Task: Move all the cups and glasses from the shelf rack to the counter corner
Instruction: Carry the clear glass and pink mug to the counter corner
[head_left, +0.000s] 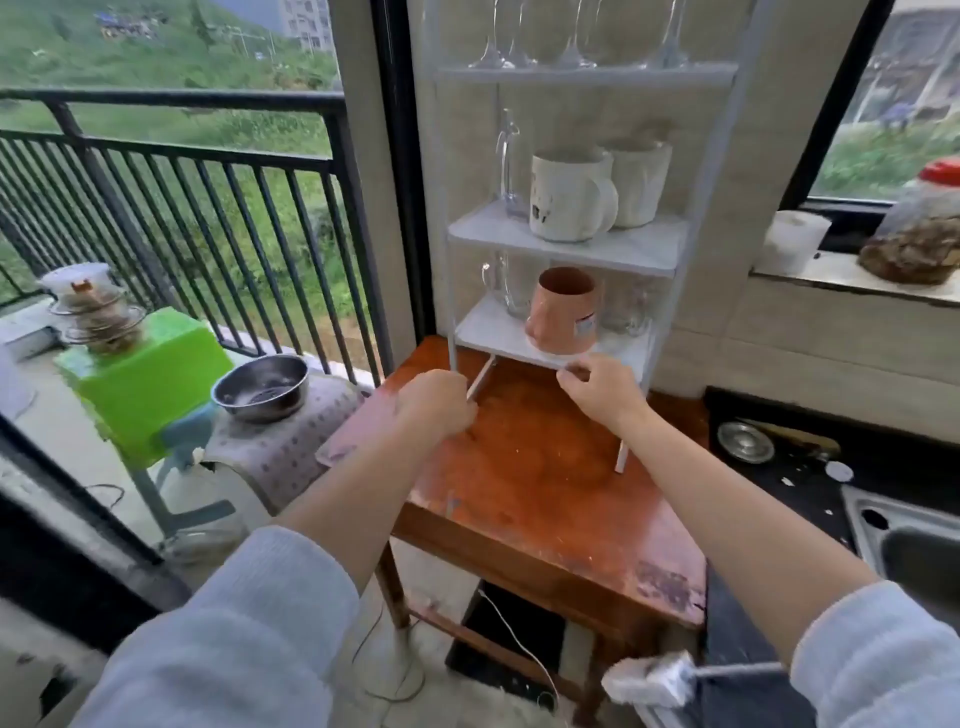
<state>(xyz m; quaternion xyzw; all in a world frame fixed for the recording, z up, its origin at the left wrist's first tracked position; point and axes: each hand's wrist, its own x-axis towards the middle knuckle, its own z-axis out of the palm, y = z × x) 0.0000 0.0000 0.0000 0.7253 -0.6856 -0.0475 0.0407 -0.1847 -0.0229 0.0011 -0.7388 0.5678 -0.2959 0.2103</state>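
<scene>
A white three-tier shelf rack (566, 244) stands on a worn wooden table (545, 478). Its top tier holds several stemmed glasses (571, 36). On the middle tier are two white mugs (569, 195) and a tall clear glass (509, 161). The bottom tier carries a pink cup (563, 312), tilted, between a clear glass mug (506, 283) and another clear glass (626, 312). My left hand (434, 408) is closed around the rack's front left leg. My right hand (597, 387) pinches the front edge of the bottom tier.
Right of the table runs a black counter (779, 467) with a small metal lid and a steel sink (904, 540). A jar and a white tub stand on the window sill. On the left are a balcony railing, a steel bowl (262, 387) and a green box.
</scene>
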